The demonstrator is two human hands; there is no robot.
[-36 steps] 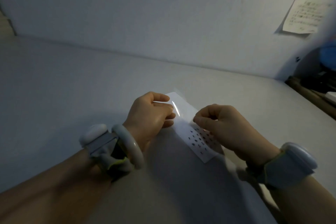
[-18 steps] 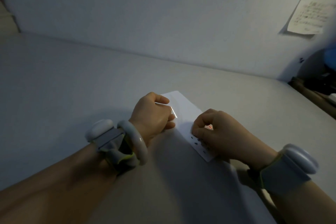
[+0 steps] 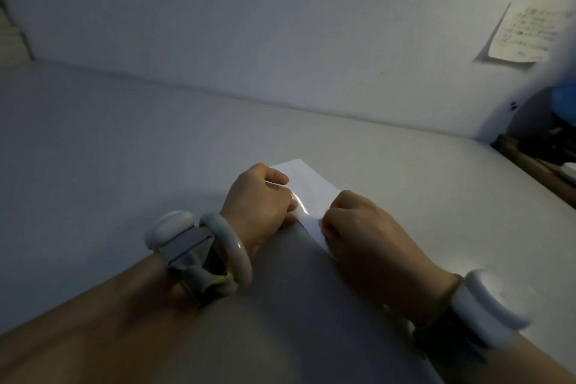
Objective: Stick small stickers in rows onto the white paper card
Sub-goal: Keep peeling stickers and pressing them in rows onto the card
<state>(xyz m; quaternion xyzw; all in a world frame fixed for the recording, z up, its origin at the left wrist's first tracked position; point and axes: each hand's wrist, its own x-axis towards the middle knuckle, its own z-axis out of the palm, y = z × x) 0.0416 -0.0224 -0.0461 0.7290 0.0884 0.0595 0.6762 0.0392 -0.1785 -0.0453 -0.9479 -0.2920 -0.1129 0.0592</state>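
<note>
Card (image 3: 307,184) — flat, white, hands (image 3: 258,203) pressing

A pale table (image 3: 124,140) (dimly lit) carries one white paper card (image 3: 307,185), lying flat.

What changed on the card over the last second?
The right hand slid forward along the white card, covering the sticker rows that showed earlier; none is visible now. The left hand stayed curled at the card's left edge by a glossy strip.
</note>
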